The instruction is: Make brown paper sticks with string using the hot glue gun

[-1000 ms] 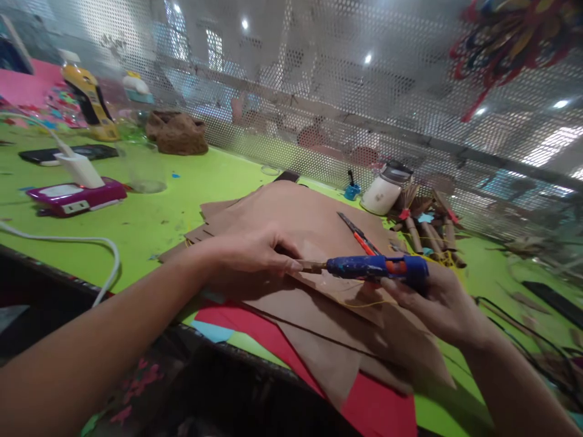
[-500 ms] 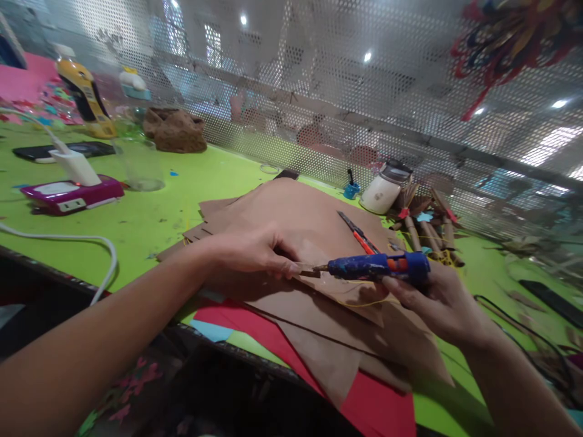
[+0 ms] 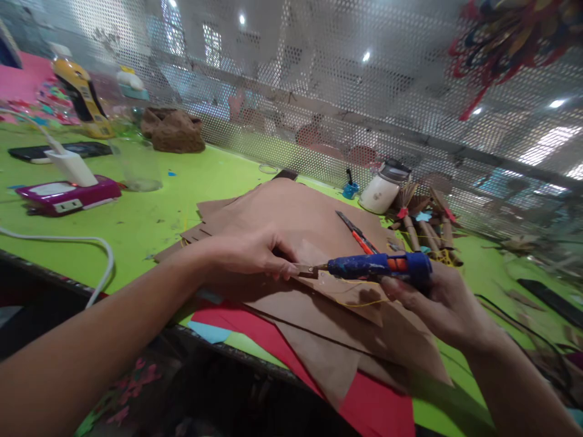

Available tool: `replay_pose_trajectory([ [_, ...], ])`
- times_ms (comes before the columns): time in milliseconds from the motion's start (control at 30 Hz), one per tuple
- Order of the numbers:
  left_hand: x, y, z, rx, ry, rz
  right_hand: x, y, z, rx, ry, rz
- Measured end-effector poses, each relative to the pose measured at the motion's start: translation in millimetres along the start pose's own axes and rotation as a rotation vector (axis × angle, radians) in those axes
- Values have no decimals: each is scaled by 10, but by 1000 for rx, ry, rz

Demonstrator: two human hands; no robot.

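Note:
My right hand (image 3: 432, 297) is wrapped round a blue hot glue gun (image 3: 368, 267), its nozzle pointing left. Between thumb and fingertips, my left hand (image 3: 259, 255) pinches a small brown paper strip (image 3: 308, 271). The nozzle tip is at the strip's free end, seemingly touching it. Both hands are over a stack of brown kraft paper (image 3: 282, 206). A red-handled craft knife (image 3: 357, 233) lies on the stack just beyond the glue gun. A thin yellow string curves across the paper below the gun.
Red paper (image 3: 378, 403) sticks out under the stack at the table's front edge. To the left are a purple power socket (image 3: 68, 197) with a white charger and a clear cup (image 3: 139, 167). A white jar (image 3: 382, 189) and rolled-paper figures (image 3: 426, 227) stand back right, before a perforated metal screen (image 3: 273, 91).
The glue gun's nozzle has moved slightly onto the strip's end, where a small glossy spot now shows. Both hands keep their grips, and the whole view has shifted very slightly.

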State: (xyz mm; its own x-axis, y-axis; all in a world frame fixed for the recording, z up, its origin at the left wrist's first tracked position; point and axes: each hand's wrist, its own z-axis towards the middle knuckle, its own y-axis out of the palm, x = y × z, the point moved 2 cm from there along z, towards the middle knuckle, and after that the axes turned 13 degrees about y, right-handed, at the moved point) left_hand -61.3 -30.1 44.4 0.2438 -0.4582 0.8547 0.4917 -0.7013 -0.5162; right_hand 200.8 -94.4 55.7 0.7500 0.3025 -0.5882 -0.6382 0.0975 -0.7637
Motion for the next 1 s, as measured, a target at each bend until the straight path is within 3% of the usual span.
replay_pose_trajectory([
  [167, -5, -11, 10, -10, 12, 34, -3, 37, 15, -27, 48, 34],
  [333, 12, 10, 12, -46, 31, 34, 22, 89, 48, -170, 48, 138],
  [567, 5, 69, 16, -153, 33, -89, 212, 126, 112, -365, 156, 271],
  [700, -31, 59, 9, -199, 67, -119, 353, 130, 118, -370, 193, 366],
  [800, -50, 53, 13, -227, 97, -136, 433, 137, 121, -371, 191, 446],
  [1000, -74, 73, 19, -269, 68, -98, 413, 206, 137, -503, 138, 424],
])
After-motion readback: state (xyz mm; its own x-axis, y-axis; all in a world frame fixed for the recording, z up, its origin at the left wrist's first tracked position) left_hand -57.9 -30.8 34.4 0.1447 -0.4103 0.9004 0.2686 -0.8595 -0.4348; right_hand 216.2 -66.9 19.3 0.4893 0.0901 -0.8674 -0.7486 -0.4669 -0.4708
